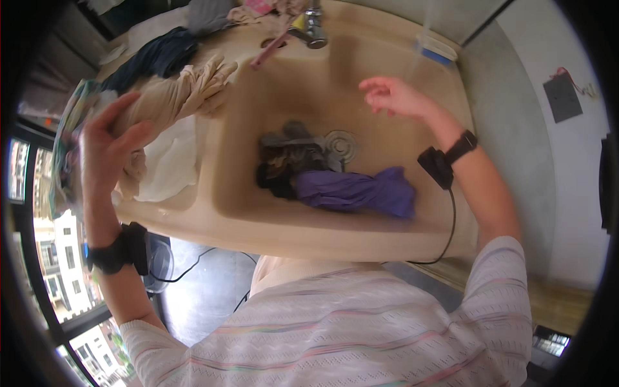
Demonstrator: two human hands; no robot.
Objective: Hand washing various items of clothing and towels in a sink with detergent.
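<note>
My left hand (109, 145) is at a beige cloth (164, 99) on the left ledge of the sink, its thumb and fingers spread; whether it grips the cloth is unclear. Over the right part of the basin (387, 130), my right hand (391, 96) hangs with slightly curled fingers and nothing in it. On the basin floor, a purple cloth (355, 191) lies bunched against dark grey and black cloths (290, 155), beside the metal drain (340, 145). A white cloth (171, 159) is spread on the ledge beneath the beige one.
A chrome faucet (315, 29) rises at the back rim, near a pink-handled object (271, 51). Dark blue cloth (154, 55) and a grey cloth (210, 17) lie at the back left. A blue and white soap dish or brush (436, 51) sits at the right rim. Cables trail from both wrist devices.
</note>
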